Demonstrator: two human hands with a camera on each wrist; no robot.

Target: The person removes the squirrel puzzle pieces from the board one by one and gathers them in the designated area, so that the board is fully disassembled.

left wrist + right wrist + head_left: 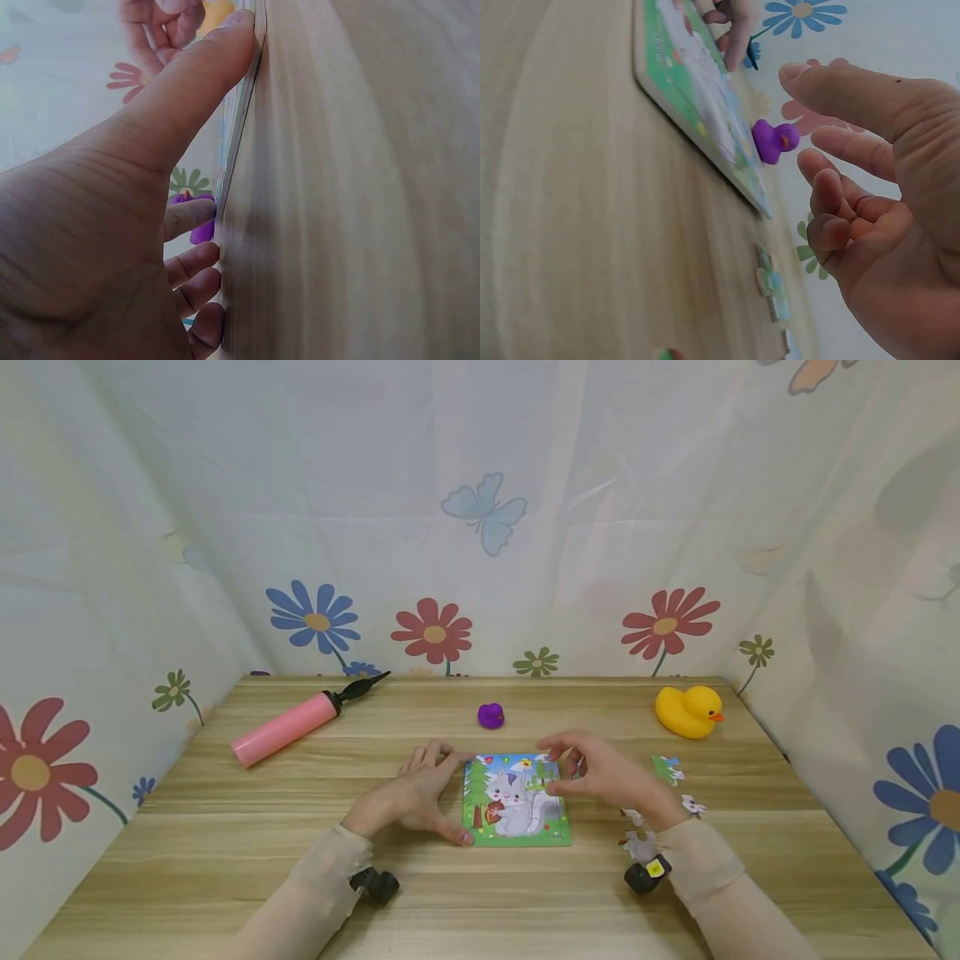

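Note:
A square picture puzzle (516, 800) with a grey cat lies flat on the wooden table (225, 860). My left hand (450, 797) braces its left edge with straight fingers, thumb at the near corner and index finger at the far corner. In the left wrist view the thumb (225, 52) presses the puzzle's rim (234, 142). My right hand (558, 768) hovers over the puzzle's right edge, fingers loosely curled. The right wrist view shows that right hand (802, 112) holding nothing, above the puzzle (697, 82).
Loose puzzle pieces (667, 768) lie right of the board and appear in the right wrist view too (769, 281). A small purple duck (491, 716) sits behind the puzzle. A yellow duck (688, 711) stands far right, a pink hand pump (288, 727) far left. Flowered curtains enclose the table.

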